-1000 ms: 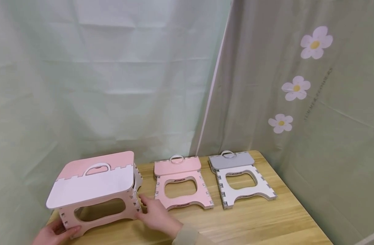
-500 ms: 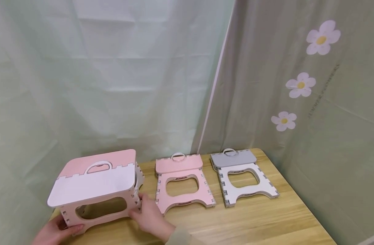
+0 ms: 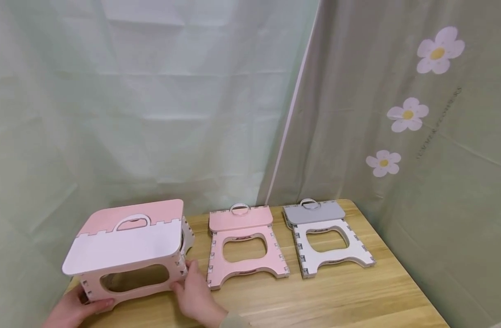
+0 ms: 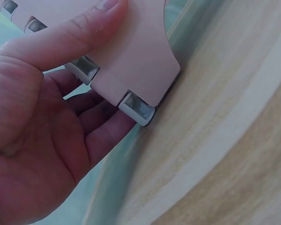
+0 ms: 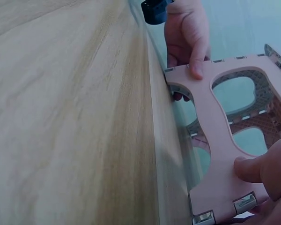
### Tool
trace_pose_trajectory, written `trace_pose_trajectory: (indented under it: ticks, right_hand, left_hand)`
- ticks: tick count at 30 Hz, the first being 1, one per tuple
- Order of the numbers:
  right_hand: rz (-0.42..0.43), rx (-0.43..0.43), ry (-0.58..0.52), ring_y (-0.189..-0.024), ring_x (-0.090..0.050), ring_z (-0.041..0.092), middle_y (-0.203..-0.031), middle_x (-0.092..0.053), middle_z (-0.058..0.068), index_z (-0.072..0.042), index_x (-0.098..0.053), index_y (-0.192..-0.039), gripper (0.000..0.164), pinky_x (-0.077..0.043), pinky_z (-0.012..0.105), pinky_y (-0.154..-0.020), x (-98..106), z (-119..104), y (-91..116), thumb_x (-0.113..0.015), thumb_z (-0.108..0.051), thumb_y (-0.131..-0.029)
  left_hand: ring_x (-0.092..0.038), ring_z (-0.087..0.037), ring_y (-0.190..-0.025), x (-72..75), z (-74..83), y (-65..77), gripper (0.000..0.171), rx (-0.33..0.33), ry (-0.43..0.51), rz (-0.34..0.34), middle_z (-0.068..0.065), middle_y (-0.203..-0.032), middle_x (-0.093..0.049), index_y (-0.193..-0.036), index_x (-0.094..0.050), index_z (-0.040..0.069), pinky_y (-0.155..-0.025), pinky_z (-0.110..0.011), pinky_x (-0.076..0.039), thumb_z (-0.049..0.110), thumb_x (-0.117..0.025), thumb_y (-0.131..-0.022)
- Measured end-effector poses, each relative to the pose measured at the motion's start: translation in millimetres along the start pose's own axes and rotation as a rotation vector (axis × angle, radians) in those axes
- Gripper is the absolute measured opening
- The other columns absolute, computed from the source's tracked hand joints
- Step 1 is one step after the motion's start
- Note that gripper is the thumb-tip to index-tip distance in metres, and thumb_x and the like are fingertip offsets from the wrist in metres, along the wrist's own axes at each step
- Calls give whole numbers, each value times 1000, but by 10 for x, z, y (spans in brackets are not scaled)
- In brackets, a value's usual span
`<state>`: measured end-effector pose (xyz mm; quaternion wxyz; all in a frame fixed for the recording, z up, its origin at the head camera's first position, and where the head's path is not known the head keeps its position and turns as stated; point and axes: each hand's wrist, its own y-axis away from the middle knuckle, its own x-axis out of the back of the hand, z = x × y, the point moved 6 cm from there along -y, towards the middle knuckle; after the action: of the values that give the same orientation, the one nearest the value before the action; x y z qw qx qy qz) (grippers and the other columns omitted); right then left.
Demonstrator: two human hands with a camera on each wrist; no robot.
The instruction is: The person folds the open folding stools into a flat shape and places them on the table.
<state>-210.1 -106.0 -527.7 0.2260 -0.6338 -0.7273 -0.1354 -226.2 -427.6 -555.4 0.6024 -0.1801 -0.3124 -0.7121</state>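
An unfolded folding stool, with a pink and white top, an arched white handle and pale pink legs, stands at the table's left end. My left hand grips its near left leg, thumb on the outer face and fingers behind the hinged edge. At the near right leg my right hand holds on, thumb pressed flat against the panel; its other fingers are mostly hidden. In the right wrist view both hands are on the same leg panel.
A folded pink stool lies flat right of the unfolded one. Beyond it lies a folded grey and white stool. The wooden table meets a pale green curtain at the back; another with printed flowers hangs at the right.
My right hand has moved left and closed its thumb onto the stool's near right leg. The left hand keeps its hold. The head view has shifted slightly.
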Motion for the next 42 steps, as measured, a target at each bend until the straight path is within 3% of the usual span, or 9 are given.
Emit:
trace_pose_trajectory:
  ticks: [5,12,22,30,42]
  right_hand:
    - [24,-30,-5,-110,-66,12,-117,-66,1,-15,-50,-131,46,-56,35,-98,-10,-6,-23,-79,-25,-97]
    - [49,-92,-1,-103,-64,7,-111,-66,-2,-17,-51,-126,43,-56,33,-92,-52,22,-45,-81,-24,-95]
    - [24,-80,30,-86,-62,2,-96,-61,-7,-16,-50,-125,43,-54,27,-77,-69,-2,-29,-79,-26,-95]
    - [7,-77,93,-90,-62,3,-99,-63,-5,-18,-50,-119,42,-55,28,-77,-33,-18,-32,-80,-30,-93]
    - [15,-89,101,-90,-63,4,-96,-64,-7,-19,-54,-117,42,-56,29,-79,4,-3,-49,-84,-28,-90]
  left_hand:
    - [-65,-24,-105,39,93,46,96,-39,3,53,-32,-141,-56,-156,-22,-6,-77,-25,-56,33,-85,-95]
    - [-62,-31,-109,42,50,46,97,60,-8,-6,-29,-137,-61,-154,-28,-11,-78,-27,-56,46,-81,-97]
    - [-63,-31,-107,59,-16,53,94,57,-5,-11,-27,-133,-64,-152,-29,-14,-76,-26,-55,44,-80,-98]
    - [-63,-27,-100,43,-23,77,85,89,-41,2,-21,-119,-73,-142,-50,-17,-71,-27,-53,47,-82,-95]
    - [-61,-18,-90,24,-66,56,71,102,-62,27,-11,-109,-76,-129,-67,-10,-70,-27,-49,49,-84,-93]
